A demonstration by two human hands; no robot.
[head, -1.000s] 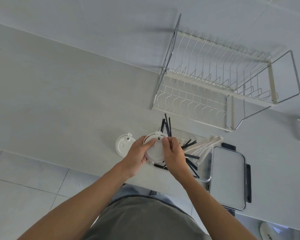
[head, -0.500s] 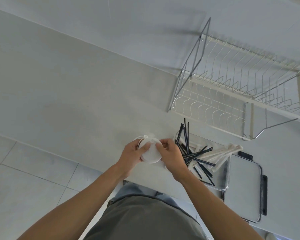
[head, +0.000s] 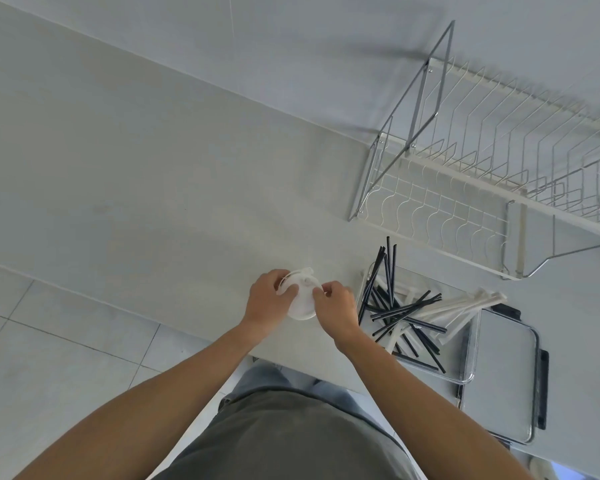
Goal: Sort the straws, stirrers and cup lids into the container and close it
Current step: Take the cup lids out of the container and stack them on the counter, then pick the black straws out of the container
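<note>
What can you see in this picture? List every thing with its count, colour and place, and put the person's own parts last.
Cup lids: a stack, count unclear, white, held above the counter edge.
Stirrers: many, black, lying across the container.
Straws: several, white, sticking out of the container.
Container: one, clear, on the counter.
Container lid: one, clear with black clips, right of the container.
Dish rack: one, white and metal wire, against the wall.
Counter: one, pale grey.
Left hand: holds the cup lids.
Right hand: holds the cup lids.

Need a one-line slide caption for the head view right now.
Both hands hold white cup lids beside the open container of black stirrers and white straws.
</note>
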